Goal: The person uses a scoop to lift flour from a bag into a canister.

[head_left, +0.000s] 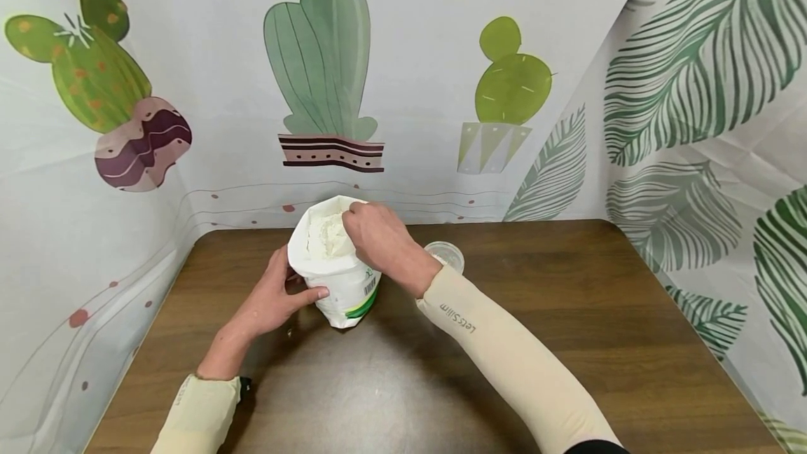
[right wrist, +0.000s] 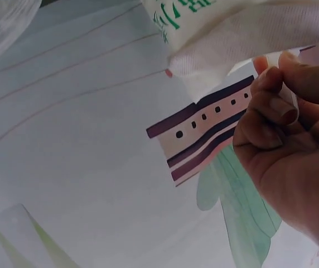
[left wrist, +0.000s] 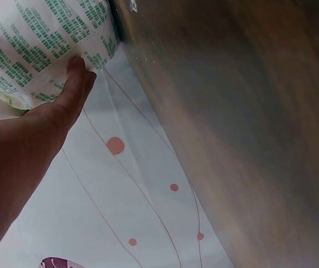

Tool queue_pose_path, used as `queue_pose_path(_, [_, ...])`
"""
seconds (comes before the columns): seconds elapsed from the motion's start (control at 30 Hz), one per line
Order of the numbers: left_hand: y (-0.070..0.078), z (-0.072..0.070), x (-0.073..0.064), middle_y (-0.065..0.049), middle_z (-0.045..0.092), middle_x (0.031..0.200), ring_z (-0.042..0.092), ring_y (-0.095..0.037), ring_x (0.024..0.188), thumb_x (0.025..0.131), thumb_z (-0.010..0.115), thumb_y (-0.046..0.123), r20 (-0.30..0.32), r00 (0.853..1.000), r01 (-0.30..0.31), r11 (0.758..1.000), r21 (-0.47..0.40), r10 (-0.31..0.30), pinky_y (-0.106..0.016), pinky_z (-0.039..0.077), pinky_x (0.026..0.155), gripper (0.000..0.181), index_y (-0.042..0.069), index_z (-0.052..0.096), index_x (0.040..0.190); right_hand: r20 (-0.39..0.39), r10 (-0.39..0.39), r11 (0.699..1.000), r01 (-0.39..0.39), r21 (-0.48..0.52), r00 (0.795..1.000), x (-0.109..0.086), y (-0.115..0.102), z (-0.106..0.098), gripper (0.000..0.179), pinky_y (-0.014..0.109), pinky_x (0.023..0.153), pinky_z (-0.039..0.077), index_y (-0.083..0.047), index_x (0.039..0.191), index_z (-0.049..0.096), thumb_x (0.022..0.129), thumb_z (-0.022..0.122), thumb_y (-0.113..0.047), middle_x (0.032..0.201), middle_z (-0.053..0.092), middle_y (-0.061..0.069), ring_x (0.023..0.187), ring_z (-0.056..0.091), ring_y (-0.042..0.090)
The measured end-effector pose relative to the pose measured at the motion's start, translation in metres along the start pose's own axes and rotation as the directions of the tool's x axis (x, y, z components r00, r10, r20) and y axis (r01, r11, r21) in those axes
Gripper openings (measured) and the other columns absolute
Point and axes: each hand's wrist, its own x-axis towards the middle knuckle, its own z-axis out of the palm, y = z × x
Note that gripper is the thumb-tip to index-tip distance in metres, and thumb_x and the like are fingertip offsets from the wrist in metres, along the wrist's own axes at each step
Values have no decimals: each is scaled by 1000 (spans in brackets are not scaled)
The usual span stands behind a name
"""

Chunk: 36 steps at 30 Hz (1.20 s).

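Observation:
A white bag [head_left: 334, 275] with green print stands open on the table, with pale flour-like powder [head_left: 329, 235] inside. My left hand [head_left: 267, 303] holds its near left side, thumb across the front and fingers on the far side. In the left wrist view, those fingers [left wrist: 73, 89] lie against the bag's printed side. Over the bag's mouth, my right hand [head_left: 378, 233] pinches a thin, clear plastic handle [right wrist: 290, 103] between thumb and curled fingers. The handle's far end is hidden.
Behind my right wrist stands a small clear plastic tub [head_left: 449, 252], with some white stuff showing in it. The brown wooden table [head_left: 555, 314] meets a hanging cloth [head_left: 422, 90] printed with cacti and leaves at its back edge.

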Motion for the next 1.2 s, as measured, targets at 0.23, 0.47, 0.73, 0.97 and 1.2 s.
queue_pose_path(0.23, [-1, 0, 1, -14, 29, 157, 38, -30, 139, 92, 86, 24, -2, 1000, -5, 1000, 6, 5, -59, 47, 109, 97, 13, 23, 164, -50, -7, 1000, 8, 21, 999, 2, -1, 7, 14, 35, 71, 60, -10, 85, 74, 90, 68, 2, 87, 64, 3, 83, 68, 22])
queue_pose_path(0.47, [-3, 0, 2, -14, 30, 156, 37, -30, 139, 92, 86, 23, -1, 1000, -7, 1000, -11, 7, -59, 47, 109, 95, 13, 24, 163, -56, 14, 998, -11, 61, 998, 1, -1, 9, 18, 35, 69, 59, -9, 82, 74, 89, 65, 5, 87, 62, 3, 81, 66, 22])
queue_pose_path(0.73, [-5, 1, 3, -12, 29, 156, 36, -29, 140, 92, 87, 21, -3, 1000, -10, 999, -48, 10, -58, 47, 109, 93, 13, 26, 162, -56, 42, 994, -36, 102, 998, -2, 0, 13, 10, 36, 71, 59, -7, 92, 76, 94, 67, -2, 91, 62, 5, 82, 66, 23])
queue_pose_path(0.97, [-6, 1, 2, -12, 29, 157, 36, -28, 139, 91, 88, 24, -7, 1000, -6, 1000, -25, 6, -57, 47, 109, 94, 13, 27, 162, -65, 41, 994, -34, 108, 997, -3, 0, 17, 8, 35, 75, 60, -5, 97, 77, 97, 69, -5, 93, 62, 6, 84, 67, 23])
queue_pose_path(1.2, [-7, -1, 2, -11, 29, 157, 35, -27, 139, 91, 88, 27, -3, 1000, -5, 1000, -12, 4, -58, 47, 108, 96, 15, 26, 163, -62, 69, 988, -60, 139, 996, -4, 1, 17, 9, 35, 75, 60, -4, 99, 76, 99, 67, -5, 96, 64, 7, 86, 68, 24])
